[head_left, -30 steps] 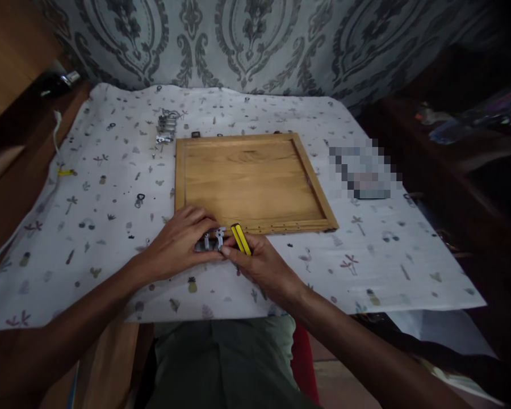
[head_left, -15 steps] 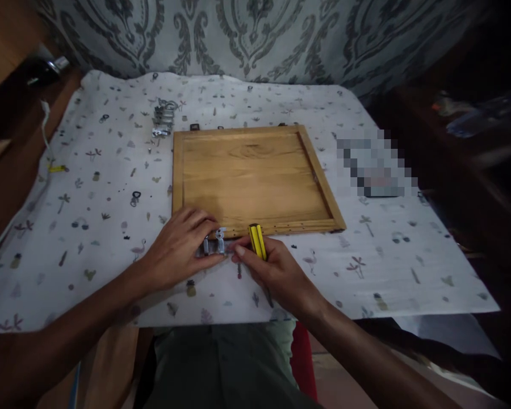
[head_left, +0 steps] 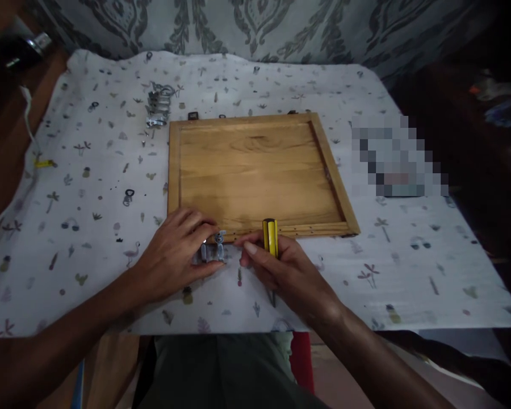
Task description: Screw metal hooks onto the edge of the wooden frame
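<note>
Right hand (head_left: 283,266), curled round a screwdriver (head_left: 271,236), is leaving the metal fitting (head_left: 220,251) left hand (head_left: 170,247) is pinching beside the panel (head_left: 255,170)

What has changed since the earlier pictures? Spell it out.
The right hand has drawn back to the right, away from the metal fitting, carrying the yellow-handled tool, whose handle now stands more upright. The left hand still holds the fitting at the near edge of the wooden panel, which lies as before.

Single head-worn view, facing forward and down across tablecloth (head_left: 409,244), near.
</note>
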Demonstrator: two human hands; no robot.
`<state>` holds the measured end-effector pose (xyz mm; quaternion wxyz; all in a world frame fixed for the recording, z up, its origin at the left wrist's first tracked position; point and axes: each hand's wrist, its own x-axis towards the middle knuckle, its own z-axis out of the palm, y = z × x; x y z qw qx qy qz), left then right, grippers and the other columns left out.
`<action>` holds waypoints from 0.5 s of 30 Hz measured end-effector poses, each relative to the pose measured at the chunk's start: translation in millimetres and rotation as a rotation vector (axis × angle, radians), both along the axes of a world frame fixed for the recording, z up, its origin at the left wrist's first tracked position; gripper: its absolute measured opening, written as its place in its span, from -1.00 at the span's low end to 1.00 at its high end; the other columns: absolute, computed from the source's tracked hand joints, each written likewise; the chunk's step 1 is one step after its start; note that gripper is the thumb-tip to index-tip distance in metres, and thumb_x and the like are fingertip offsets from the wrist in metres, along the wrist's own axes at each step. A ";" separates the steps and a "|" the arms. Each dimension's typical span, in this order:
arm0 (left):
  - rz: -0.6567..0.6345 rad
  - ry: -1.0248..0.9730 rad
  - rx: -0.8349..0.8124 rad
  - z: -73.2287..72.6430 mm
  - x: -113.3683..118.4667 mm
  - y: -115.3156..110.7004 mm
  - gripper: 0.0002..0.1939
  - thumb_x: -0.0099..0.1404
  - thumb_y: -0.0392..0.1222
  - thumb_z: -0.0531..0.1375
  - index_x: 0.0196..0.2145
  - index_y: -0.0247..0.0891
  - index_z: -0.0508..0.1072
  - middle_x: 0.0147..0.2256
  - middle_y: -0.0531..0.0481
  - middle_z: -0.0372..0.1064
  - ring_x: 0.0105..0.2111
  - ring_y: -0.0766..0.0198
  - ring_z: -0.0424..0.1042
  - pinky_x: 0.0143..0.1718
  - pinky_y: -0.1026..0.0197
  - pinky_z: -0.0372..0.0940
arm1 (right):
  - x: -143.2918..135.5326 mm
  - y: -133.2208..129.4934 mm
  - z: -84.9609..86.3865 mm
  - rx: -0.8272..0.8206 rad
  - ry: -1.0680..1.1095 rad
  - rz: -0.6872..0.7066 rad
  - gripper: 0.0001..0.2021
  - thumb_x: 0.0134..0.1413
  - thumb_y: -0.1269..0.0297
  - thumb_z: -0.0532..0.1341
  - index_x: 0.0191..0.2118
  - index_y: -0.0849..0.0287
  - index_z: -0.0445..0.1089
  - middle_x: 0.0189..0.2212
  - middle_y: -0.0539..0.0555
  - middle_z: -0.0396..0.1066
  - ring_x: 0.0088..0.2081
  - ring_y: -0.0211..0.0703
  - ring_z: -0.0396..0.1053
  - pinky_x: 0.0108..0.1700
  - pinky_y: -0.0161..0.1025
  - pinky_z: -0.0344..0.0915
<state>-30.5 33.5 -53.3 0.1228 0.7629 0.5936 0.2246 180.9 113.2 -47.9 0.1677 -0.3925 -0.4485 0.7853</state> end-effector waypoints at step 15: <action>-0.007 0.018 0.026 2.3 1.2 0.3 -0.70 0.40 -0.03 0.27 -0.06 -0.29 0.45 -0.03 -0.18 0.47 -0.03 -0.01 0.39 -0.01 -0.08 0.33 | -2.6 19.5 17.6 0.644 0.166 -0.354 -0.51 0.28 -0.26 0.16 -0.27 0.10 0.50 -0.44 0.02 0.41 -0.57 -0.27 0.27 -0.63 -0.32 0.15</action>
